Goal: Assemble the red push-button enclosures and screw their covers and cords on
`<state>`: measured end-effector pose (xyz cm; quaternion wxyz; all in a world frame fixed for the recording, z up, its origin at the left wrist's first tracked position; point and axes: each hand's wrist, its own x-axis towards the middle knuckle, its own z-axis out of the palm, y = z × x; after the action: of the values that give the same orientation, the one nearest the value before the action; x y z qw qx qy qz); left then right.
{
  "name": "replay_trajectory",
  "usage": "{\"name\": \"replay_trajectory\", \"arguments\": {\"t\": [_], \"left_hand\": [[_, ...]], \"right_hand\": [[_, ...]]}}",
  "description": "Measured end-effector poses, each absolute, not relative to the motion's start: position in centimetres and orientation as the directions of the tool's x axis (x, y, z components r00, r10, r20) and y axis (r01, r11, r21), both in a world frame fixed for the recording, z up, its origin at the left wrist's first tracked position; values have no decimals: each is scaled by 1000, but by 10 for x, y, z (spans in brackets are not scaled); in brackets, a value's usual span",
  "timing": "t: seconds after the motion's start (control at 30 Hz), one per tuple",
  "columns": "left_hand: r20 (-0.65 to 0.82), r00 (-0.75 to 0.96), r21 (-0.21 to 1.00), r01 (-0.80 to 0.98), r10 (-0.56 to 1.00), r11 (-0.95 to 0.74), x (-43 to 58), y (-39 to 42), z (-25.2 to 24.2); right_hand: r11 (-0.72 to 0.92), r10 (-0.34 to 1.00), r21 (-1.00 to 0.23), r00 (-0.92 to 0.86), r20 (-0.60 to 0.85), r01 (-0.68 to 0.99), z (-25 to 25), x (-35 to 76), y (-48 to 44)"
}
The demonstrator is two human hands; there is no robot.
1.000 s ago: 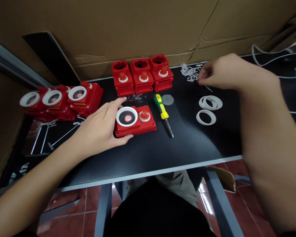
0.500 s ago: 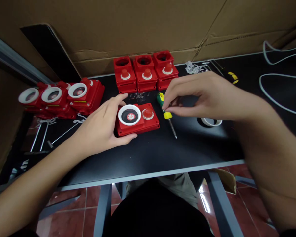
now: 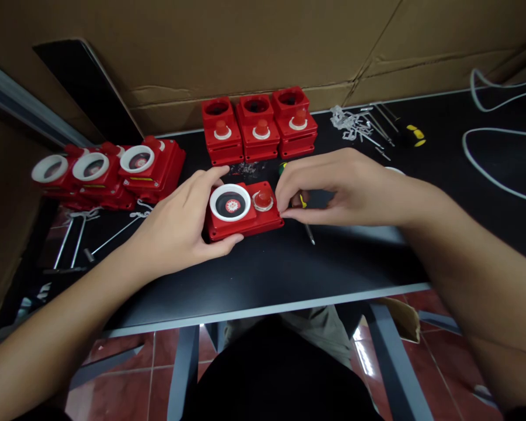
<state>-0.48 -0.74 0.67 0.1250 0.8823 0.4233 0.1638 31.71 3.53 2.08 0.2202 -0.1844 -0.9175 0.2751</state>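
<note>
A red box with a white ring and a red button on top lies on the black table. My left hand grips its left end, thumb at the front and fingers at the back. Pinched at the box's right corner, my right hand holds something small that I cannot make out. Under that hand lies a green and yellow screwdriver, mostly hidden.
Three open red boxes stand in a row behind. Three more with white rings lie at the left. Screws and white ties, another screwdriver and white cable sit at the back right. Cardboard walls the far side.
My right hand came from the pile of small parts at the back right, over the screwdriver, to the red box's right corner. The left hand stayed on the box.
</note>
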Motion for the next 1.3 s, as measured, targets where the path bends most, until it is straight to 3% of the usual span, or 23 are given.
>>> {"name": "replay_trajectory", "arguments": {"t": [0.33,0.47,0.63,0.73,0.87,1.03,1.17,1.3], "left_hand": [[199,600,334,702,775,-629,-6,-7,7],[213,602,324,699,769,-637,-5,-7,7],[190,590,338,711,784,-617,-6,-7,7],[193,592,336,709,782,-620,-6,-6,7],[207,602,329,700,771,-634,-7,-5,5],[226,609,317,692,760,-649,-8,-5,3],[215,599,337,696,771,-634,-7,-5,4],[200,595,345,701,778,-624,-6,-5,5]], "right_hand": [[738,548,-598,-795,261,312,34,324,34],[737,645,-441,-729,228,513,40,333,38],[558,824,-172,-567,1,812,26,325,41],[450,883,-90,-457,-108,889,20,311,37],[406,906,-27,-406,-116,914,17,296,28],[361,921,-33,-362,-142,932,12,289,26],[345,925,-167,-365,-105,923,6,293,30],[329,940,-314,-340,21,891,8,303,36]]}}
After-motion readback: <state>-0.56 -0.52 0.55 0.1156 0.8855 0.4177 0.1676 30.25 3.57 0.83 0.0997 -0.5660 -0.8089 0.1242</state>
